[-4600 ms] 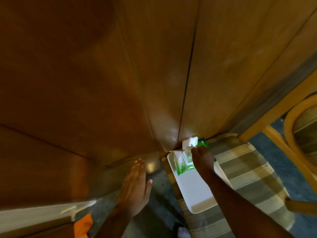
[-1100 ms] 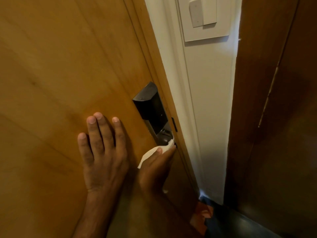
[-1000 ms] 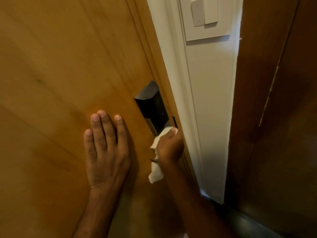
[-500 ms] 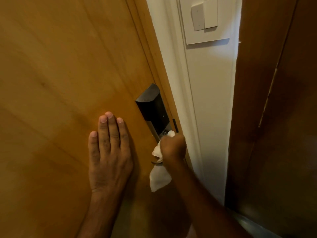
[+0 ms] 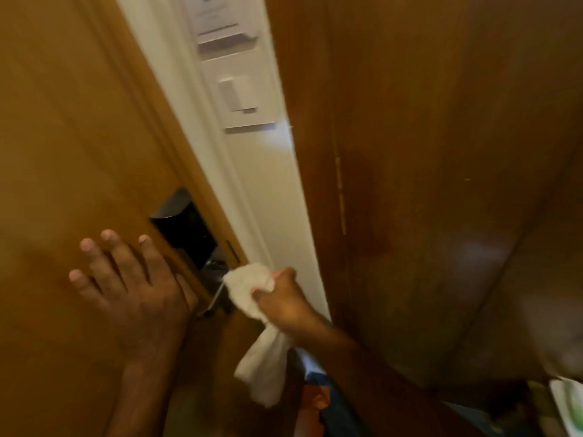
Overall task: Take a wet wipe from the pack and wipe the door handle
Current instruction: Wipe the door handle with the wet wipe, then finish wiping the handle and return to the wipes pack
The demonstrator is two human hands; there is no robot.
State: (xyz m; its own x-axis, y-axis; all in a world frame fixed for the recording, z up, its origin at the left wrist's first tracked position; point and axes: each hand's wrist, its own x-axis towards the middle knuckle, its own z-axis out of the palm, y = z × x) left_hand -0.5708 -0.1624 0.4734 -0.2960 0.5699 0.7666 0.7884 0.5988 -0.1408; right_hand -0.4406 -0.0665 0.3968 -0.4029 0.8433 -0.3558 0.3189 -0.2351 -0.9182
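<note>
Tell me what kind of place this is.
Probably a hotel room entryway. The wooden door carries a dark electronic lock box above its handle, and the white wall beside it has a light switch below what looks like a key-card slot.

Location: probably a hotel room entry, though the view is blurred. Indicators: a wooden door [image 5: 79, 137] fitted with a black electronic lock unit [image 5: 183, 228], a white wall switch panel [image 5: 243, 99], and dark wood wardrobe panelling [image 5: 426, 184] alongside.
</note>
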